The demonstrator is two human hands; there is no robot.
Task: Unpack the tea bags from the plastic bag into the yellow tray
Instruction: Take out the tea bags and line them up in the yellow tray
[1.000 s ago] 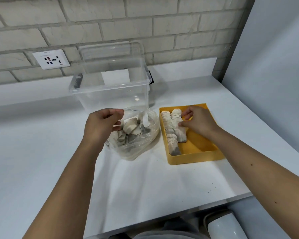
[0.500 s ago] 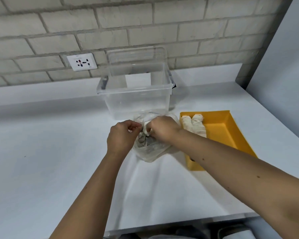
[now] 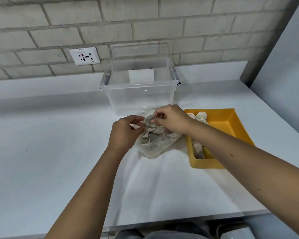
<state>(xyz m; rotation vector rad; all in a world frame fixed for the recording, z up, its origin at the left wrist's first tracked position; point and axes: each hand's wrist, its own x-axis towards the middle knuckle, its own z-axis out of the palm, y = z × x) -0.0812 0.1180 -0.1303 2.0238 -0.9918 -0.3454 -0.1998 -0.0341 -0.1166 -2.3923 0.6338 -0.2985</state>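
Observation:
A clear plastic bag (image 3: 154,147) lies on the white counter, holding several pale and grey tea bags (image 3: 152,133). My left hand (image 3: 126,131) grips the bag's left edge with curled fingers. My right hand (image 3: 171,120) reaches into the bag's mouth and pinches a tea bag at the top of the pile. To the right sits the yellow tray (image 3: 231,125), with two rows of tea bags along its left side (image 3: 199,116); my right forearm crosses over the tray and hides part of them.
A clear plastic storage bin (image 3: 140,94) with its lid propped behind stands just beyond the bag. A wall socket (image 3: 84,56) is on the brick wall. A grey panel (image 3: 283,75) bounds the counter on the right; the counter's front edge is near my body.
My right hand left the yellow tray, moved left to the plastic bag and now pinches a tea bag in it. My left hand stayed at the bag's edge.

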